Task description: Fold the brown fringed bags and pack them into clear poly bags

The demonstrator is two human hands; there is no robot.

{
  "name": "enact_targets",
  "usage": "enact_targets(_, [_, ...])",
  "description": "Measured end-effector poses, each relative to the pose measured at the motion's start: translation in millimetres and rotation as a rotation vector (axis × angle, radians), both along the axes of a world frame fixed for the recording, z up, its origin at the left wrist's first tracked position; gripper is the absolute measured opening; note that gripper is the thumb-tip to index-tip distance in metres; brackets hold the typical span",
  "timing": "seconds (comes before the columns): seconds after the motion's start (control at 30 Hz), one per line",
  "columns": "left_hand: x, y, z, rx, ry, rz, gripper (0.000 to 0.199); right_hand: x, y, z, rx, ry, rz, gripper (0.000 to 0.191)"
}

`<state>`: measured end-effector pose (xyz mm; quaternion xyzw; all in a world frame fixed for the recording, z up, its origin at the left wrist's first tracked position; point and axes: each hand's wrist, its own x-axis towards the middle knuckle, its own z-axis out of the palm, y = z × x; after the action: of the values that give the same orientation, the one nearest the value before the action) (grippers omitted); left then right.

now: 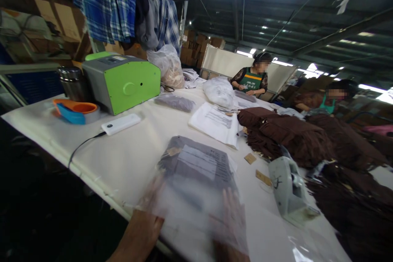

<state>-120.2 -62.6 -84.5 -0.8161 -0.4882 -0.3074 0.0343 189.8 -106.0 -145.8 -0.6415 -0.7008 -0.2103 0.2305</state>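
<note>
A clear plastic bag (196, 196) with a folded dark grey garment (199, 161) in it lies at the table's near edge. Printed lines and a pale label show on its upper part. My left hand (150, 200) is at the bag's left side, its blurred fingers stretched forward and seen through the film. Flat at the bag's right side, my right hand (231, 208) has its fingers extended, also blurred. I cannot tell whether the hands are inside the film or under it.
On the white table (147, 151) stand a green-and-grey machine (132, 84), a steel flask (72, 84), tape rolls (78, 110), a white power bank (121, 124) and a tape dispenser (291, 192). Stacked bags (215, 123) and brown garments (288, 135) lie beyond. Two people (253, 75) are across the table.
</note>
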Motion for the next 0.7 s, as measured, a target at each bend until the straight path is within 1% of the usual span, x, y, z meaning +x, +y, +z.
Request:
enact_targets(0.1, [2.5,-1.7,2.4,0.043,0.042,-0.002,0.059,-1.4,-4.3,5.9,-0.034,0.003,0.018,0.077])
enact_targets(0.17, [8.1,2.4,10.6,0.040,0.106,-0.032,0.050,-5.2,-5.8,12.9,-0.059,-0.024,0.044,0.074])
enact_targets(0.23, [14.1,6.3,23.1,-0.031,0.180,-0.065,0.042,-8.3,-6.9,19.2,-0.080,-0.022,0.031,0.073])
enact_targets(0.3, [17.4,6.9,33.3,-0.110,0.256,-0.078,0.039,-9.4,-8.2,24.6,-0.108,0.030,0.016,0.069])
enact_targets(0.37, [18.0,3.6,35.7,-0.157,0.295,-0.070,0.035,-9.1,-10.9,29.4,-0.091,0.080,0.045,0.066])
enact_targets(0.43, [19.8,-0.8,29.8,-0.192,0.291,-0.096,0.032,-9.4,-15.7,33.2,-0.054,0.104,0.096,0.065])
enact_targets(0.5, [27.9,-2.3,20.0,-0.231,0.256,-0.167,0.033,-12.1,-22.3,34.7,-0.041,0.106,0.136,0.064])
enact_targets(0.6, [54.9,5.7,8.6,-0.272,0.223,-0.266,0.038,-19.6,-31.5,30.7,-0.060,0.081,0.149,0.057])
enact_targets(0.7, [82.1,19.4,0.8,-0.280,0.221,-0.307,0.037,-22.4,-34.5,24.9,-0.129,0.047,0.143,0.044])
